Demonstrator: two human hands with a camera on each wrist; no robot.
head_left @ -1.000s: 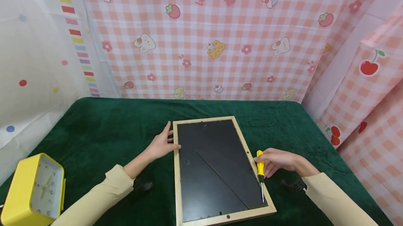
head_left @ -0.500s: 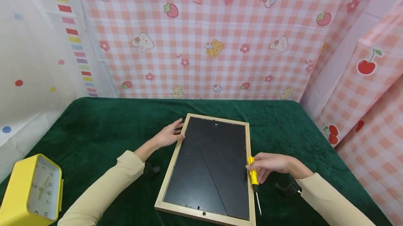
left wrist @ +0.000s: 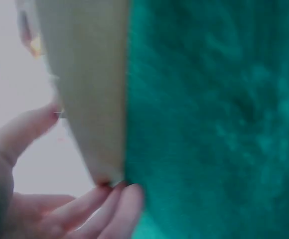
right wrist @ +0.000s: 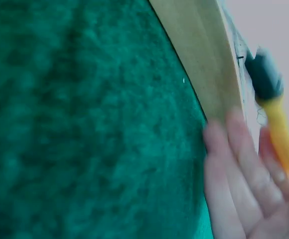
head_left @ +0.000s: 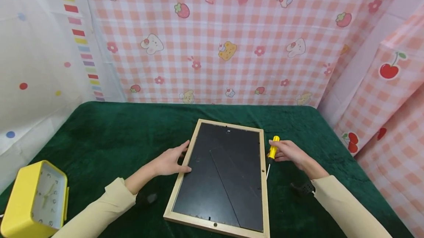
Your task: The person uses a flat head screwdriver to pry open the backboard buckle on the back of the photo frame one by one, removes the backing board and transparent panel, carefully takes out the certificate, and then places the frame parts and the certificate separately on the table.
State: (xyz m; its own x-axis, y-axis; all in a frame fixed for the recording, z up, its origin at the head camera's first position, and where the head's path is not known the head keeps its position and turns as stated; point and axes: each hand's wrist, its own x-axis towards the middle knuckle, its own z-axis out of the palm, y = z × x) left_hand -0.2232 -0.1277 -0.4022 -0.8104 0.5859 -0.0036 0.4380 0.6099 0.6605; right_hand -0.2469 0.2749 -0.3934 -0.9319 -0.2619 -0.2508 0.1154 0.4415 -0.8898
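Observation:
A picture frame [head_left: 215, 224] with pale wooden rails and a black back panel [head_left: 222, 179] facing up lies slightly turned on the green cloth. My left hand [head_left: 169, 162] holds its left rail, thumb over the top and fingers along the outer side; the left wrist view shows the fingertips [left wrist: 129, 199] right at the rail. Just off the right rail, my right hand [head_left: 289, 152] holds a yellow-handled screwdriver [head_left: 274, 147], its metal shaft slanting down beside the frame. In the right wrist view, the black collar of the screwdriver [right wrist: 279, 124] overlaps the frame and the fingers look blurred.
At the near left stands a yellow alarm clock [head_left: 23, 197]. Dark green cloth [head_left: 132, 131] covers the table. A pink checked curtain [head_left: 212, 65] hangs behind and a white dotted sheet [head_left: 39, 65] hangs at the left.
The frame has turned, its near end swinging left. My left hand has then shifted nearer along the left rail. My right hand has moved away from me with the screwdriver and off the rail.

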